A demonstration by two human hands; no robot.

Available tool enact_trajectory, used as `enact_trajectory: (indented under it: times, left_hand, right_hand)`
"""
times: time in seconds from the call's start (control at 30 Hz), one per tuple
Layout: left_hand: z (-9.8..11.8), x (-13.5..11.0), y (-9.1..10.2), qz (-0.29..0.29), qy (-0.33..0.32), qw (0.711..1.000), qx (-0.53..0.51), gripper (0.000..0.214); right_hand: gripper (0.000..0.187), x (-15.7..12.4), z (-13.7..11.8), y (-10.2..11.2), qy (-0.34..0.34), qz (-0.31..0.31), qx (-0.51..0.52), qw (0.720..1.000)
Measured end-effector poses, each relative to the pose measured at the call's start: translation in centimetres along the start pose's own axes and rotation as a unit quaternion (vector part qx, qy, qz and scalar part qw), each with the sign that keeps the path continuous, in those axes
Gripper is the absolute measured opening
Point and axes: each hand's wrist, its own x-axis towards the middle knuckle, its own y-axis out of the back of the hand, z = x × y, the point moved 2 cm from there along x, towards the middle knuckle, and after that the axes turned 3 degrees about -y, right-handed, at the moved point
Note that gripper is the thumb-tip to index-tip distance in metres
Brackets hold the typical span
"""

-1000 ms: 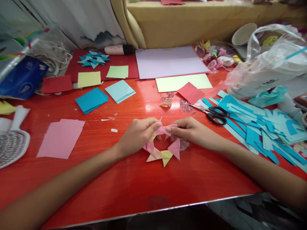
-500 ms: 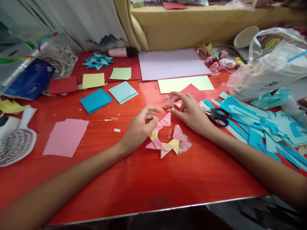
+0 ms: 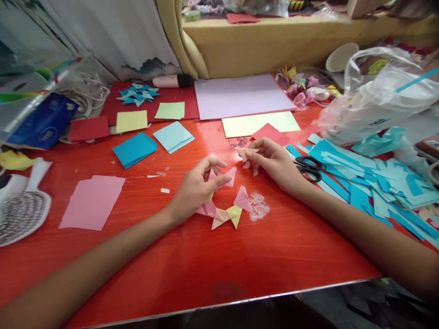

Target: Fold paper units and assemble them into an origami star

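Observation:
A partial ring of folded origami paper pieces [image 3: 221, 217] in pink, yellow and peach lies on the red table, with an opening on its right side. At its upper left, my left hand [image 3: 202, 185] pinches the ring's pink end piece between thumb and fingers; part of the ring is hidden beneath this hand. Up and to the right, my right hand [image 3: 270, 157] holds a small peach folded paper piece [image 3: 245, 151] between thumb and fingertips, apart from the ring. A patch of clear crumpled bits [image 3: 259, 207] lies just right of the ring.
Black-handled scissors [image 3: 310, 168] and many blue paper strips [image 3: 373, 171] lie at right. Pink paper sheets [image 3: 92, 202], blue squares [image 3: 135, 150] and pale blue squares [image 3: 173, 136] are at left. A blue origami ring [image 3: 138, 94] sits at the back. A hairbrush [image 3: 25, 210] lies far left.
My right hand has picked up the peach folded piece and its fingers have closed around it. The ring has shifted left and turned slightly with my left hand.

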Motion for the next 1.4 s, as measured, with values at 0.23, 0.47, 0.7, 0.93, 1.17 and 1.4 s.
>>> enact_trajectory:
  times: [0.23, 0.47, 0.7, 0.93, 1.17, 1.4]
  left_hand:
    - [0.2, 0.0, 0.2, 0.014, 0.04, 0.998, -0.036, 0.017]
    - [-0.1, 0.2, 0.5, 0.025, 0.001, 0.998, -0.055, 0.012]
    - [-0.2, 0.1, 0.6, 0.023, -0.072, 0.996, -0.054, 0.018]
    - [0.2, -0.2, 0.6, 0.011, -0.144, 0.986, -0.083, 0.03]
    - [1.2, -0.9, 0.4, 0.008, -0.216, 0.976, 0.0, 0.018]
    - [1.2, -1.3, 0.0, -0.003, -0.297, 0.955, 0.012, 0.011]
  right_hand:
    - [0.021, -0.5, -0.8, -0.3, -0.024, -0.014, 0.009, 1.0]
    - [0.016, -1.9, -1.5, -1.3, 0.025, -0.048, -0.058, 0.997]
    - [0.023, -2.6, -2.0, -1.5, 0.031, 0.006, -0.05, 0.998]
    - [0.013, -2.8, -2.2, -1.0, 0.074, 0.095, -0.064, 0.991]
    - [0.008, -4.0, -4.4, -0.8, 0.21, 0.161, -0.156, 0.952]
    - [0.033, -6.5, -8.1, -0.7, 0.396, 0.121, -0.378, 0.828]
